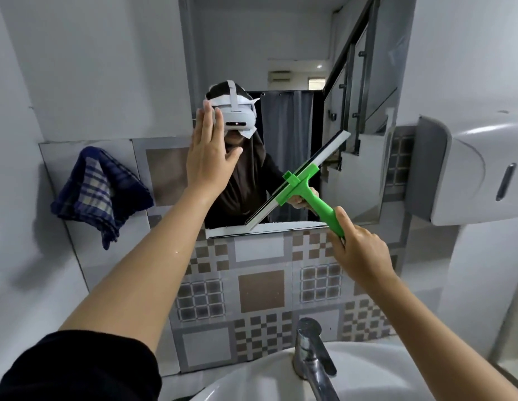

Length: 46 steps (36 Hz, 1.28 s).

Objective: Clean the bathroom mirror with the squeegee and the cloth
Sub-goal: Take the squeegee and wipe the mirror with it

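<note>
No readable text, labels, brands or numbers anywhere in frame. Dispenser [466,169] at right, squeegee [304,183] and headset reflection in mirror [298,68] carry no legible markings.

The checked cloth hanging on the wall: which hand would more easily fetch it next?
The left hand, probably. It is open and empty, flat at the mirror, and the cloth hangs on its side. The right hand is busy gripping the green squeegee.

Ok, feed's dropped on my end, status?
Right hand gripping green squeegee, blade tilted on mirror. Left hand open, flat at the glass. Cloth hanging left, untouched. Nothing in the way.
</note>
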Motion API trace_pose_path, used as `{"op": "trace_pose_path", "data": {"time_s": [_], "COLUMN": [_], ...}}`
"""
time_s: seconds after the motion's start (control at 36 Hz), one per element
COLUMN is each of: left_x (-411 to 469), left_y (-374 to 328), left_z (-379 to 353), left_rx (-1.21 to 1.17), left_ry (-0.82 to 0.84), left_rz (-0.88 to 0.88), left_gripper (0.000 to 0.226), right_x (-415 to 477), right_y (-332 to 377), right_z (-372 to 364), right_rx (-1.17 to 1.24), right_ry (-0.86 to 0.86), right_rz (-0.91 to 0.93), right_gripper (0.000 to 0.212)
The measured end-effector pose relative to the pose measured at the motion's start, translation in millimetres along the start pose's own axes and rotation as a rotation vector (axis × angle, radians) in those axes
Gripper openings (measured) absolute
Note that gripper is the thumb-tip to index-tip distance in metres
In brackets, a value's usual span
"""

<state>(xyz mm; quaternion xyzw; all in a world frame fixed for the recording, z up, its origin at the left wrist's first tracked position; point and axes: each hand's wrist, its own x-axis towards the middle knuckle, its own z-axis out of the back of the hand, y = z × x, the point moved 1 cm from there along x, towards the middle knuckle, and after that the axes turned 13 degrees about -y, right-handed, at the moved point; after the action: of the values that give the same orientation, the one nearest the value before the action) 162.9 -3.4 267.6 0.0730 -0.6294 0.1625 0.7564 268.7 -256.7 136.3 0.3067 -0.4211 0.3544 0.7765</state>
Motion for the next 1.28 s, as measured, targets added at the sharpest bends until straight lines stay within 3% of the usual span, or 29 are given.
{"op": "trace_pose_path", "data": {"time_s": [0.36, 0.44, 0.64, 0.97, 1.14, 1.28], "left_x": [-6, -11, -12, -21, -21, -22], "left_y": [-4, -5, 0, 7, 9, 10], "left_z": [-2, -3, 0, 3, 3, 2], "left_rx": [-0.009, -0.014, -0.021, -0.016, -0.024, -0.020], "left_ry": [0.000, 0.000, 0.024, 0.062, 0.066, 0.063], "left_rz": [0.035, 0.035, -0.013, -0.043, -0.054, -0.061], "left_gripper": [0.076, 0.077, 0.078, 0.077, 0.077, 0.076], "right_x": [-42, -45, -46, -43, -49, -61], "right_y": [5, 17, 45, 82, 102, 114], "right_z": [-14, -19, -19, -21, -25, -34], "right_rx": [0.234, 0.312, 0.501, 0.656, 0.705, 0.622], "right_ry": [-0.012, -0.019, -0.078, -0.091, -0.070, -0.052], "right_rz": [-0.411, -0.555, -0.687, -0.938, -0.965, -0.854], "right_gripper": [0.046, 0.038, 0.010, 0.014, 0.012, 0.010]}}
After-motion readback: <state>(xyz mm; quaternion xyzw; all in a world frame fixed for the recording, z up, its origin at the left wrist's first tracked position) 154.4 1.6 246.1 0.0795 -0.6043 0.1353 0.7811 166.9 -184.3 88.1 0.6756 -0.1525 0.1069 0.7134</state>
